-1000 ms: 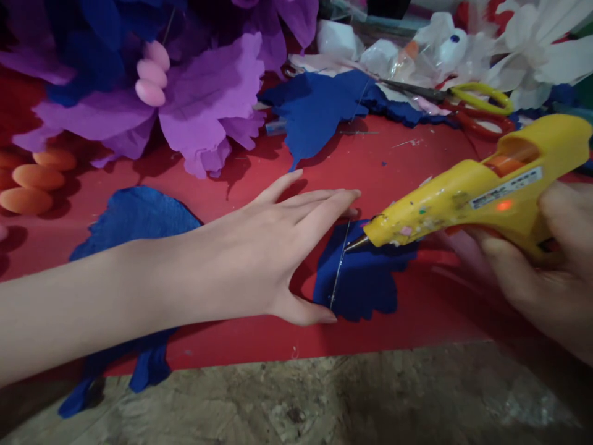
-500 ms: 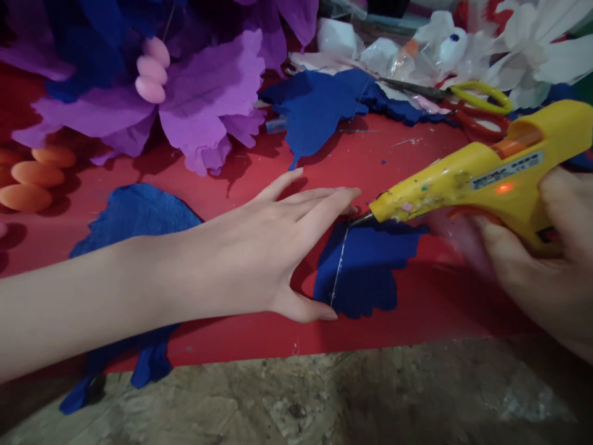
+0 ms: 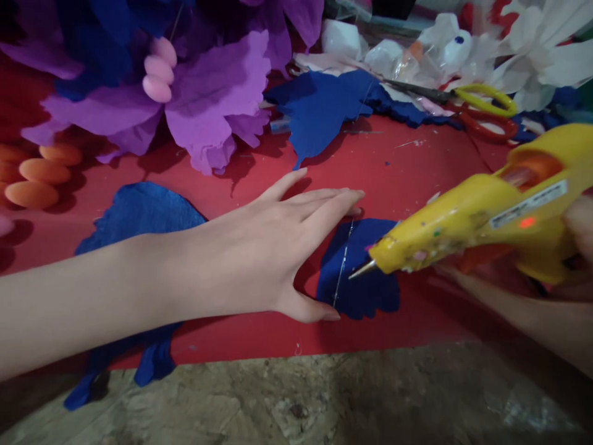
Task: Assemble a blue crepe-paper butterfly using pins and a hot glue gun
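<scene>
Scalloped blue petal (image 3: 373, 293), matte and papery, lies flat on the red tabletop (image 3: 250, 340), with one thin wire (image 3: 343, 266) along it. Palm down, the left hand (image 3: 278, 253) spreads its fingers, thumb by the wire's near end. The right hand (image 3: 551, 318) grips one yellow glue gun (image 3: 445, 228), its nozzle near the wire. Beyond sit three smooth pink ovals (image 3: 158, 69).

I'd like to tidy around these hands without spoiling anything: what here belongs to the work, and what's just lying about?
Apparently in use:
- glue gun, in the right hand
- blue petal, by the left hand
- thin strand along the petal

Probably lying about:
- scissors
- purple flower
- pink ovals
- orange ovals
- white flower
</scene>
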Motion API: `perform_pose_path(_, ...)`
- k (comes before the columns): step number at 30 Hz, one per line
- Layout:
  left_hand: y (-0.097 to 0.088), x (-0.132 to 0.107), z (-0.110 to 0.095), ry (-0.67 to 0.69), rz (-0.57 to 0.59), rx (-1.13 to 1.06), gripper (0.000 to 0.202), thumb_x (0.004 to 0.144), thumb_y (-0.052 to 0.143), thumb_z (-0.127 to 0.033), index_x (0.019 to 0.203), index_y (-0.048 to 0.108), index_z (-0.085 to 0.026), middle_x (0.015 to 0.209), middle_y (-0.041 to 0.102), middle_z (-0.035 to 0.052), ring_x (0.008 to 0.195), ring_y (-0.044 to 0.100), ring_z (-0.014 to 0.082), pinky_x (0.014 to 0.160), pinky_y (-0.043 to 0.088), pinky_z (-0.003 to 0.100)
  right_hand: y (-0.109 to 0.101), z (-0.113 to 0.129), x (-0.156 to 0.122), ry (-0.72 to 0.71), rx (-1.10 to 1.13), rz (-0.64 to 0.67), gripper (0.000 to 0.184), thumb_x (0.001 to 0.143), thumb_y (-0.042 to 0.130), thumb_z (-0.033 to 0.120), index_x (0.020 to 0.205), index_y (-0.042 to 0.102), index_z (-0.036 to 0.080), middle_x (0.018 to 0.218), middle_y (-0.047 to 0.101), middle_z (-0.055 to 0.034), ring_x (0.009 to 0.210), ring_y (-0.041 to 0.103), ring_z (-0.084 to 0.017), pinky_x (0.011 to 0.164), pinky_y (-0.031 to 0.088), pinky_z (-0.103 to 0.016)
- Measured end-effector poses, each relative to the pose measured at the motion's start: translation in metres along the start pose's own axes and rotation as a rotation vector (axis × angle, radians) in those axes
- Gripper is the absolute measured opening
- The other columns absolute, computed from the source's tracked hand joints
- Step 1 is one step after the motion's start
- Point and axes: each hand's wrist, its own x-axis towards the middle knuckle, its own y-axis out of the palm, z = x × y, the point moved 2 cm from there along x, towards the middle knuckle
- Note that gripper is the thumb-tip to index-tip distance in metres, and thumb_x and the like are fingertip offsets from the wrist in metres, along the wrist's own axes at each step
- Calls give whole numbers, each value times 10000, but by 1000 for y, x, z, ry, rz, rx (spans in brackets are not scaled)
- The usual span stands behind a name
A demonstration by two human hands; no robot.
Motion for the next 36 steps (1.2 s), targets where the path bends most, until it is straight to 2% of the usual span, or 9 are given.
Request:
perform_pose_path(3,1,0,0,2,-6,3,964,690,732,-541,1408,285,-79,1388,526,175,1340,419,329,1173,142,507,-5,12,-2,-101,37,-16,478,803,469,707,850,488,232,629,363,14,499,327,-125,420,258,-272)
perform_pose_path(5,1,0,0,5,-8,3,919,715,704,-539,1406,294,-94,1395,519,171,1354,398,336,1170,150,516,-6,17,-3,-147,19,-19,434,842,441,664,884,496,235,630,345,16,499,337,-133,428,283,-279)
perform_pose_path(8,2,0,1,17,-17,9,944,701,723,-530,1397,295,-57,1386,521,195,1339,421,324,1174,152,506,-5,17,0,-183,15,-35,394,871,425,619,844,473,229,622,330,20,484,333,-128,422,280,-274)
perform_pose_path(11,2,-1,1,40,-33,7,975,680,748,-517,1378,297,-6,1379,520,212,1315,450,307,1180,157,491,-3,14,5,-143,-7,-31,475,849,355,698,727,379,240,580,287,35,438,273,-115,379,231,-258)
perform_pose_path(14,2,-1,0,50,-46,13,947,690,751,-494,1361,312,11,1391,505,214,1314,452,301,1183,153,486,-4,15,5,-143,2,3,495,841,350,714,690,288,246,579,294,34,438,303,-119,371,248,-255)
perform_pose_path(18,2,-1,0,51,-37,8,997,663,769,-520,1372,309,9,1354,539,226,1321,441,327,1176,174,507,-6,21,1,-135,25,-44,409,874,399,623,736,343,243,609,303,28,469,322,-129,410,271,-279)
perform_pose_path(25,3,0,2,13,-25,-18,931,661,736,-545,1389,330,-129,1373,544,167,1319,448,340,1178,159,522,-3,18,6,-102,-17,3,508,830,361,731,733,374,232,596,297,29,479,299,-124,405,252,-262)
perform_pose_path(31,2,0,1,15,-20,-8,1011,649,758,-527,1390,313,-2,1360,534,230,1327,430,360,1183,158,510,-2,15,4,-55,-40,19,521,820,349,742,765,432,231,600,322,21,485,303,-135,424,250,-278)
perform_pose_path(36,3,1,1,6,-20,-22,957,644,760,-517,1379,350,-60,1368,540,192,1306,462,343,1188,161,486,-1,18,9,-47,13,-72,485,816,463,679,703,334,225,623,354,18,529,322,-121,454,251,-266)
